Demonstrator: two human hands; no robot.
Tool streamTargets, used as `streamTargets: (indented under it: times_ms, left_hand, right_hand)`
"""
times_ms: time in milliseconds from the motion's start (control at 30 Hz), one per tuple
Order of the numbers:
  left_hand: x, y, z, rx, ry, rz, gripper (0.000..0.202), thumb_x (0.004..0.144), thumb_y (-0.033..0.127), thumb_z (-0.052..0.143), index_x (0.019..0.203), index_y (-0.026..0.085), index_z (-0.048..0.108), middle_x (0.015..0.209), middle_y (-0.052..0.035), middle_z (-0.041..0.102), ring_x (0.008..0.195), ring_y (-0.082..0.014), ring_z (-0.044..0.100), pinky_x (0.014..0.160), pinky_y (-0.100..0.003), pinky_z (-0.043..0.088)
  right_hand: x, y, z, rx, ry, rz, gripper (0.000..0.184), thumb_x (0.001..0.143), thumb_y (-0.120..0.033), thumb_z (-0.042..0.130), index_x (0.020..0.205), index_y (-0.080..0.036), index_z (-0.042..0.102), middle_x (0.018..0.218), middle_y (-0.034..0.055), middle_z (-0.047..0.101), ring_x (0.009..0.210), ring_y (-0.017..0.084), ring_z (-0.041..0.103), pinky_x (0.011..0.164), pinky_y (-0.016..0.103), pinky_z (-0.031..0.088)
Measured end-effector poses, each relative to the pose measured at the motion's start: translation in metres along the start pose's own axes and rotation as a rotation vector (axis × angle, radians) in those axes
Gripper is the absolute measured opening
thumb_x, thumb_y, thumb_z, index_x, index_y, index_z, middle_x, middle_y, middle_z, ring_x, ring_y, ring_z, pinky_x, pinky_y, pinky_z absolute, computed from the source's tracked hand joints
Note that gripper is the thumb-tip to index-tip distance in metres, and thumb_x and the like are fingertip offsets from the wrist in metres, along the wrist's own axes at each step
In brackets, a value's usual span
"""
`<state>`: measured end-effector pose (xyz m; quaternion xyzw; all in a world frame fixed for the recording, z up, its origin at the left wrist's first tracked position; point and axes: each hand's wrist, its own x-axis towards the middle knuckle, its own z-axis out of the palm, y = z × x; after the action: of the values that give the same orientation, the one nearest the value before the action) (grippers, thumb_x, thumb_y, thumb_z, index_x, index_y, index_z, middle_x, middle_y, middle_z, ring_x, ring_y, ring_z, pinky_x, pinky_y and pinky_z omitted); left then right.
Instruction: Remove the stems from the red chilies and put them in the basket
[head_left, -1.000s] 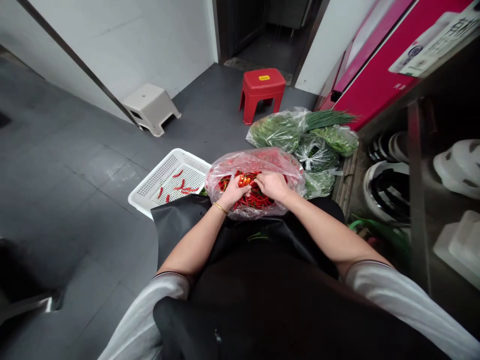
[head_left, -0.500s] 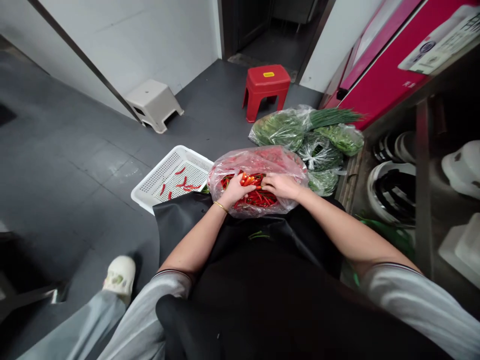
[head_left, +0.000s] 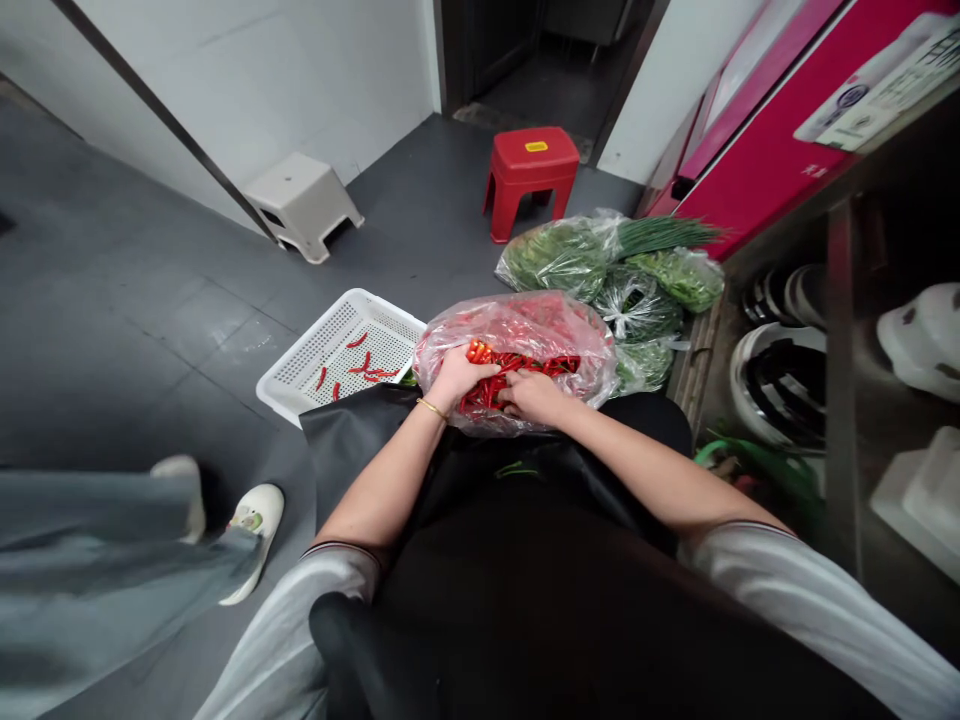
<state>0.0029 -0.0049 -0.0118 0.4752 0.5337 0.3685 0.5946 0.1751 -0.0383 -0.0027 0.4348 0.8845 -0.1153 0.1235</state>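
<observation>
Several slim red chillies (head_left: pixel 480 352) gripped in bare left hand (head_left: pixel 462 376); bare right hand (head_left: pixel 537 397) curled over clear plastic bag (head_left: pixel 510 314), hold unclear; slack left grip could spill chillies.

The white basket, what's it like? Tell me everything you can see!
The white basket is shallow, open, with many small holes, and looks like plastic. It seems to sit upright on the grey floor, left of the plastic bag. A few red chillies lie inside. The black apron hides part of its near side; I can't tell whether they touch.
</observation>
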Motion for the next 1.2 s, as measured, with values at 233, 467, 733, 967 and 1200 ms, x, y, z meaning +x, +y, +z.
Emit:
streamTargets:
  times_ms: [233, 467, 733, 967, 1200]
  left_hand:
    - [-0.006, 0.000, 0.006, -0.091, -0.096, -0.083, 0.034, 0.051, 0.020, 0.082, 0.075, 0.012, 0.061, 0.064, 0.0035, 0.059, 0.052, -0.0062, 0.047, 0.052, -0.021, 0.037]
    - [-0.012, 0.007, 0.012, -0.146, -0.209, -0.059, 0.035, 0.056, 0.028, 0.082, 0.075, 0.015, 0.055, 0.053, 0.0060, 0.051, 0.041, -0.0037, 0.035, 0.041, -0.021, 0.024]
    - [-0.015, 0.019, 0.006, 0.000, -0.350, 0.127, 0.031, 0.053, 0.022, 0.083, 0.077, 0.011, 0.066, 0.072, -0.0004, 0.065, 0.064, -0.0094, 0.053, 0.066, -0.024, 0.044]
    - [-0.002, 0.015, -0.008, -0.223, -0.019, 0.025, 0.029, 0.055, 0.026, 0.082, 0.073, 0.012, 0.065, 0.065, 0.0003, 0.063, 0.056, -0.0089, 0.053, 0.059, -0.024, 0.044]
    - [0.000, 0.002, -0.009, -0.175, -0.001, -0.021, 0.022, 0.051, 0.017, 0.077, 0.070, 0.011, 0.066, 0.066, -0.0010, 0.066, 0.061, -0.0123, 0.058, 0.063, -0.027, 0.047]
  right_hand:
    - [0.013, 0.036, -0.008, 0.723, 0.313, 0.214, 0.024, 0.092, -0.029, 0.048, 0.087, -0.016, 0.068, 0.082, 0.0063, 0.071, 0.073, 0.016, 0.066, 0.075, 0.029, 0.052]
    - [0.020, 0.022, -0.013, 1.405, 0.545, 0.268, 0.025, 0.077, -0.041, 0.064, 0.082, -0.017, 0.061, 0.064, -0.0010, 0.063, 0.053, 0.011, 0.060, 0.055, 0.024, 0.053]
    - [0.002, 0.034, -0.026, 1.584, 0.242, 0.095, 0.037, 0.075, -0.052, 0.066, 0.073, -0.018, 0.053, 0.060, -0.0012, 0.058, 0.047, 0.009, 0.051, 0.047, 0.022, 0.049]
    - [0.019, 0.043, 0.004, 0.638, 0.270, 0.245, 0.033, 0.086, -0.038, 0.061, 0.115, -0.022, 0.061, 0.100, 0.0077, 0.070, 0.086, 0.020, 0.066, 0.078, 0.034, 0.053]
    - [0.021, 0.037, 0.005, 0.069, -0.053, 0.204, 0.037, 0.096, -0.031, 0.044, 0.130, -0.023, 0.056, 0.106, 0.0123, 0.069, 0.092, 0.024, 0.066, 0.077, 0.032, 0.048]
